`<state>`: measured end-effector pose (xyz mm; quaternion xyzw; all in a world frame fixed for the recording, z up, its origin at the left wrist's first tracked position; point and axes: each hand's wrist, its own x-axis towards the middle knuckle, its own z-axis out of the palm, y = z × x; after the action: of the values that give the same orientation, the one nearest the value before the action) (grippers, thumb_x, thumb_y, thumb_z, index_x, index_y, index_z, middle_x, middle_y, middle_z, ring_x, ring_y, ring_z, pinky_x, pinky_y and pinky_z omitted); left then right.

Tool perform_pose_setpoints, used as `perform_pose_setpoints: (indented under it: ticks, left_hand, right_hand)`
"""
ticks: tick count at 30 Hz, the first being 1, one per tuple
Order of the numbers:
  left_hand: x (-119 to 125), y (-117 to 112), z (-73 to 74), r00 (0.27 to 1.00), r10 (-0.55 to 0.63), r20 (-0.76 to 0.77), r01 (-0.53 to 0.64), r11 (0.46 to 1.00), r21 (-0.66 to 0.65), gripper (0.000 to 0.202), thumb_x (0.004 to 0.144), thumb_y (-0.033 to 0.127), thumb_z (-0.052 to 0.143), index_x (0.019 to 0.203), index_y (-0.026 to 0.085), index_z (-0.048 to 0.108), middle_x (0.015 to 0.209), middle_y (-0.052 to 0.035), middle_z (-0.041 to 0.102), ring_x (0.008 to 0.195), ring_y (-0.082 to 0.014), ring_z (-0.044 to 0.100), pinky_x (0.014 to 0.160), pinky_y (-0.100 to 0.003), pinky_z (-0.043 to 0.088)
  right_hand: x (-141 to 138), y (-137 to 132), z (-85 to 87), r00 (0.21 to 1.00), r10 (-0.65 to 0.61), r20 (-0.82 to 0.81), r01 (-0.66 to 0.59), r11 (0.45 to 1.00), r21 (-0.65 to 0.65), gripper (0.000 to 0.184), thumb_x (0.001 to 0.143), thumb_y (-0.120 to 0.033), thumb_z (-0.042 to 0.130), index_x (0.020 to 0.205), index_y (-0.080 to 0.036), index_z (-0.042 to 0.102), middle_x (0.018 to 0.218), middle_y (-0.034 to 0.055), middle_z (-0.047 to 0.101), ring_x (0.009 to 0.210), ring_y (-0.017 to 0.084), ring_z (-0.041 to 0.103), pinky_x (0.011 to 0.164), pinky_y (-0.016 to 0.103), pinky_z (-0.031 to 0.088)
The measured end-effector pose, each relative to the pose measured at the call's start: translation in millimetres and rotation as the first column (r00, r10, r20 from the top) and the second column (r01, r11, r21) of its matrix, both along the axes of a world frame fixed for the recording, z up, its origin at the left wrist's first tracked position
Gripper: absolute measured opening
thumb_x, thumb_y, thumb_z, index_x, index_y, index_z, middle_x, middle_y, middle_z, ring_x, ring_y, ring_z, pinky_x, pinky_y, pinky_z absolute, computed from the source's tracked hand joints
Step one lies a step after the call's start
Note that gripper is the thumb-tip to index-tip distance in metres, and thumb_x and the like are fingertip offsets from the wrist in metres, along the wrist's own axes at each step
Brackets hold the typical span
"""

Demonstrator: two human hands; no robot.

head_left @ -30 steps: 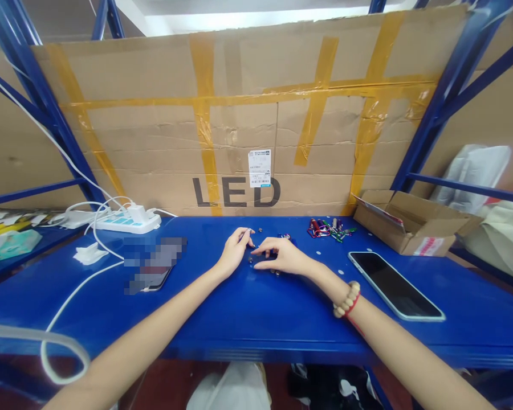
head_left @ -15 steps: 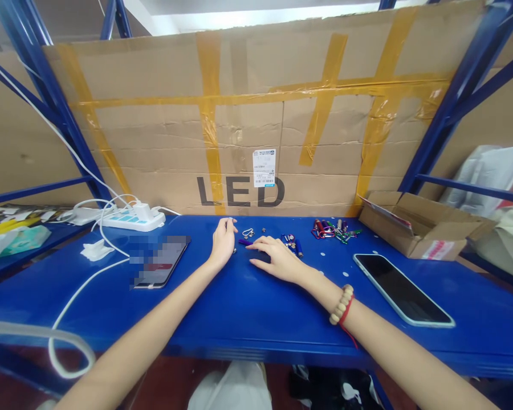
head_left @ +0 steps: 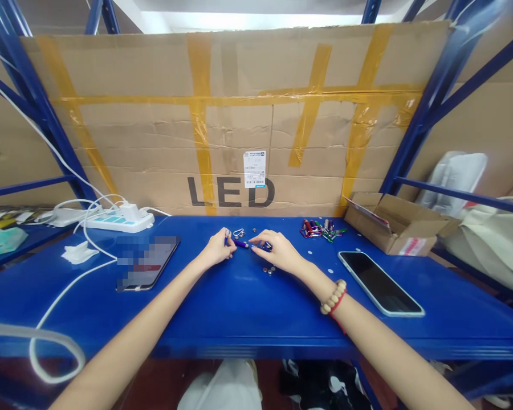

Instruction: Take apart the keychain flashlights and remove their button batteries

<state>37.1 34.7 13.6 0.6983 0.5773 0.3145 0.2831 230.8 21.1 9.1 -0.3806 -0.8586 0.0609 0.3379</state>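
Observation:
My left hand (head_left: 219, 247) is closed, its fingertips pinching one end of a small purple-blue metal tube (head_left: 241, 244). The tube points right, towards my other hand. My right hand (head_left: 281, 251) is curled, with a small dark blue part (head_left: 265, 246) between thumb and fingers; its exact kind is partly hidden. Several small round silver discs (head_left: 269, 270) like button cells lie on the blue table just below the right fingers. Behind the hands rests a silver carabiner clip (head_left: 239, 232), with a tiny metal piece (head_left: 254, 230) beside it.
To the right are a pile of coloured carabiners and tubes (head_left: 320, 229), an open cardboard box (head_left: 404, 225) and a phone (head_left: 380, 283). At left lie another phone (head_left: 154, 265), a crumpled tissue (head_left: 79, 253) and a power strip (head_left: 118, 221) with cables. A cardboard sheet (head_left: 162, 136) stands behind.
The left hand has closed on the purple-blue tube, which lay near the right fingertips before. The right fingers have curled in around a dark blue part. The silver discs now show. The view has shifted slightly.

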Motion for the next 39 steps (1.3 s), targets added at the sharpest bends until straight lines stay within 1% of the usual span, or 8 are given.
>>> perform_pose_setpoints:
  ticks: [4, 8, 21, 25, 28, 30, 33, 39]
  left_hand:
    - [11, -7, 5.1, 0.897, -0.066, 0.437, 0.138, 0.981, -0.137, 0.028, 0.075, 0.005, 0.058, 0.074, 0.019, 0.034, 0.058, 0.0058, 0.056, 0.050, -0.0096, 0.060, 0.053, -0.022, 0.048]
    - [18, -13, 10.3, 0.744, -0.001, 0.669, 0.233, 0.938, -0.257, 0.026, 0.073, 0.007, 0.065, 0.078, 0.016, 0.040, 0.064, -0.0009, 0.064, 0.059, -0.0131, 0.066, 0.061, -0.023, 0.054]
    - [30, -20, 10.6, 0.514, 0.212, 0.831, 0.134, 0.937, -0.322, 0.032, 0.067, 0.003, 0.068, 0.067, 0.016, 0.039, 0.070, -0.0003, 0.063, 0.065, -0.0094, 0.064, 0.072, -0.026, 0.055]
    - [31, -23, 11.3, 0.619, 0.113, 0.777, 0.122, 0.964, -0.237, 0.031, 0.073, 0.024, 0.067, 0.070, 0.018, 0.037, 0.068, -0.0003, 0.061, 0.058, -0.0086, 0.061, 0.056, -0.020, 0.050]
    - [30, -25, 10.9, 0.738, 0.018, 0.675, 0.102, 0.985, -0.138, 0.038, 0.070, 0.040, 0.065, 0.068, 0.019, 0.034, 0.061, 0.0043, 0.052, 0.041, -0.0038, 0.046, 0.038, -0.015, 0.029]
    - [30, -25, 9.0, 0.795, -0.038, 0.606, 0.127, 0.986, -0.105, 0.042, 0.067, 0.042, 0.066, 0.066, 0.019, 0.031, 0.055, 0.0080, 0.042, 0.039, -0.0020, 0.033, 0.038, -0.016, 0.019]
    - [30, -24, 4.9, 0.894, -0.129, 0.430, 0.142, 0.990, 0.001, 0.041, 0.066, 0.039, 0.064, 0.060, 0.019, 0.029, 0.053, 0.0085, 0.031, 0.046, -0.0040, 0.029, 0.044, -0.018, 0.023]
    - [29, -20, -1.3, 0.986, -0.153, 0.073, 0.134, 0.966, 0.221, 0.031, 0.067, 0.028, 0.057, 0.052, 0.018, 0.031, 0.050, 0.0061, 0.036, 0.053, -0.0083, 0.035, 0.054, -0.022, 0.029]
  right_hand:
    - [-2, 1, -4.7, 0.995, 0.074, -0.066, -0.077, 0.996, -0.040, 0.022, 0.078, -0.024, 0.063, 0.099, -0.019, 0.067, 0.089, 0.0045, 0.065, 0.072, 0.013, 0.059, 0.071, 0.027, 0.046]
    - [-6, 1, -7.4, 0.971, 0.112, -0.211, -0.113, 0.994, 0.009, 0.018, 0.079, -0.028, 0.063, 0.093, -0.019, 0.070, 0.082, 0.0041, 0.067, 0.066, 0.012, 0.059, 0.066, 0.025, 0.047]
    - [-13, -8, -1.6, 0.938, 0.057, -0.342, -0.029, 0.996, 0.087, 0.014, 0.077, -0.029, 0.062, 0.074, -0.018, 0.070, 0.073, 0.0039, 0.068, 0.063, 0.012, 0.060, 0.056, 0.023, 0.047]
    - [-14, -9, 0.6, 0.916, -0.045, -0.399, 0.076, 0.995, 0.062, 0.014, 0.078, -0.025, 0.060, 0.075, -0.016, 0.069, 0.074, 0.0047, 0.068, 0.065, 0.014, 0.061, 0.058, 0.024, 0.048]
    - [-13, -10, 4.0, 0.868, -0.129, -0.479, 0.142, 0.990, -0.009, 0.016, 0.078, -0.028, 0.059, 0.077, -0.015, 0.068, 0.075, 0.0054, 0.069, 0.065, 0.015, 0.063, 0.060, 0.025, 0.050]
    - [-11, -9, 5.6, 0.858, -0.144, -0.494, 0.136, 0.989, -0.053, 0.017, 0.078, -0.030, 0.059, 0.078, -0.015, 0.068, 0.076, 0.0054, 0.070, 0.065, 0.016, 0.064, 0.062, 0.026, 0.051]
    - [-9, -8, 7.4, 0.853, -0.129, -0.506, 0.102, 0.991, -0.082, 0.018, 0.078, -0.033, 0.059, 0.079, -0.016, 0.067, 0.078, 0.0058, 0.071, 0.068, 0.017, 0.066, 0.064, 0.027, 0.052]
    - [-9, -9, 9.7, 0.905, 0.001, -0.425, -0.031, 0.997, -0.065, 0.018, 0.079, -0.032, 0.058, 0.079, -0.017, 0.066, 0.082, 0.0057, 0.070, 0.072, 0.015, 0.064, 0.065, 0.026, 0.051]
